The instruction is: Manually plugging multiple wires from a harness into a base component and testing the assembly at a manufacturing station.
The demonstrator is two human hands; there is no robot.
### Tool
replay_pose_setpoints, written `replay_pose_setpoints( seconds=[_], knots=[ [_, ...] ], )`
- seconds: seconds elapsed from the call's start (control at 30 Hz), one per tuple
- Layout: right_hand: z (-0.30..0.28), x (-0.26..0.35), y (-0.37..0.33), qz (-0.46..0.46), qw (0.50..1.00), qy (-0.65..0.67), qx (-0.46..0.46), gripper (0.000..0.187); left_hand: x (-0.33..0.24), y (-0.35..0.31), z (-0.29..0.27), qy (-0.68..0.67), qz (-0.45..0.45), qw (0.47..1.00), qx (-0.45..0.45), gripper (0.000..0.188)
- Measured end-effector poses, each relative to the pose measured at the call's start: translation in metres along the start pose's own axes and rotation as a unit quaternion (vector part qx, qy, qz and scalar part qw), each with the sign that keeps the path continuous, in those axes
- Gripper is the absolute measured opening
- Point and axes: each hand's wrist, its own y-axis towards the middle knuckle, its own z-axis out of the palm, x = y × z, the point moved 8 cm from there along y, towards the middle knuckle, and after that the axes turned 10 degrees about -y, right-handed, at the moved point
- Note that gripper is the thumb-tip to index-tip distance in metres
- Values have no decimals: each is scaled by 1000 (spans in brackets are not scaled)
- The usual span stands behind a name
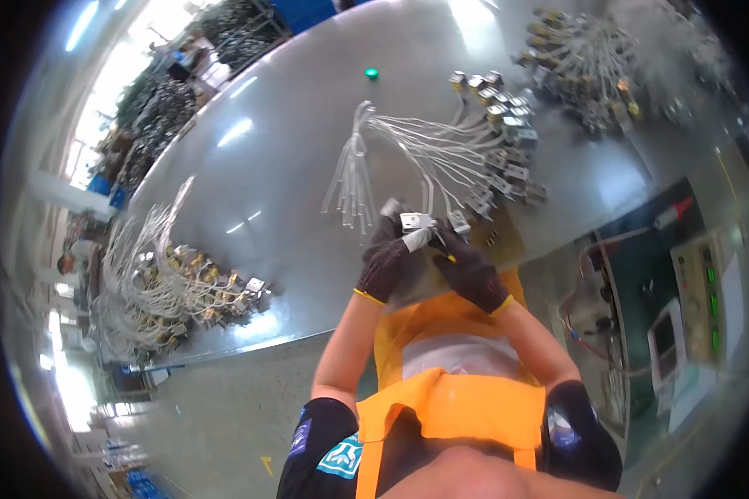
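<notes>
In dark knitted gloves with pale fingertips, both hands meet at the near edge of a metal table. My left hand is closed round a small silver metal housing with a white cable running away from it. Against the right end of that housing, my right hand has its fingers pinched together; what they grip is too small to make out. Just beyond the right fingers lies another cabled housing. A bundle of white cables spreads from a bend to several silver housings on the right.
The grey metal table carries a cable-and-connector pile at left and another pile at far right. A green round light sits toward the back. Right of me stands a box with green displays, beside a red cable.
</notes>
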Motion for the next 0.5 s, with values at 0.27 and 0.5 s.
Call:
replay_pose_setpoints(
  seconds=[0.27,0.5],
  knots=[
    [-4,-16,-12,-43,998,-50,-24,43,22,-29,19,222,170,959,-35,58],
    [-75,-39,-7,5,985,-149,-88,30,17,-29,34,283,224,933,4,54]
  ],
)
